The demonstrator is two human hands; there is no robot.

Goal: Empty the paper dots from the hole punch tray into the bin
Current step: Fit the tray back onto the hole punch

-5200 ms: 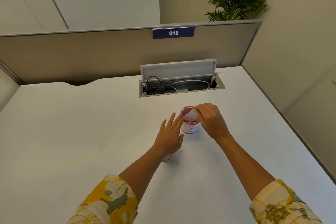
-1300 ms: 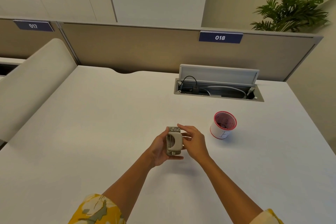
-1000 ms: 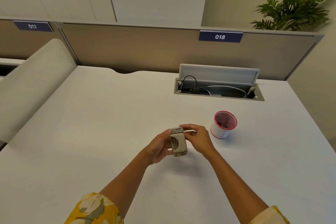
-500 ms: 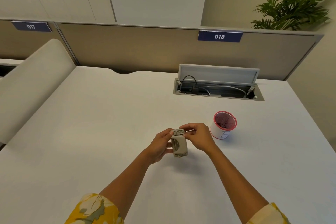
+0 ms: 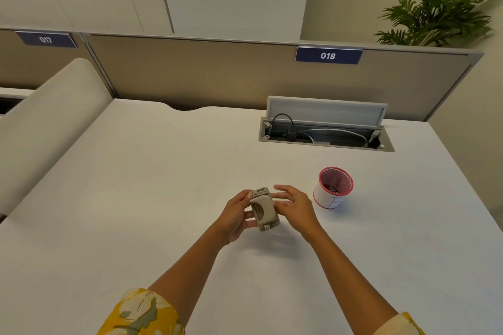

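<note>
A small beige hole punch (image 5: 263, 209) is held above the white desk (image 5: 136, 198), tilted with its top end away from me. My left hand (image 5: 236, 213) grips it from the left side. My right hand (image 5: 293, 206) sits just right of it with fingers spread, its fingertips close to the punch's upper end; whether they touch it I cannot tell. The bin, a small white cup with a red rim (image 5: 332, 187), stands upright on the desk to the right of my right hand, with small scraps inside.
An open cable tray with a raised lid (image 5: 325, 128) is set into the desk behind the cup. A tan partition (image 5: 217, 71) runs along the back edge. A cushioned divider (image 5: 46, 117) stands at the left. A potted plant (image 5: 441, 8) is beyond the far right corner.
My right hand has loosened from pinching the punch's top end and its fingers have spread. The punch stays in my left hand, almost in the same place.
</note>
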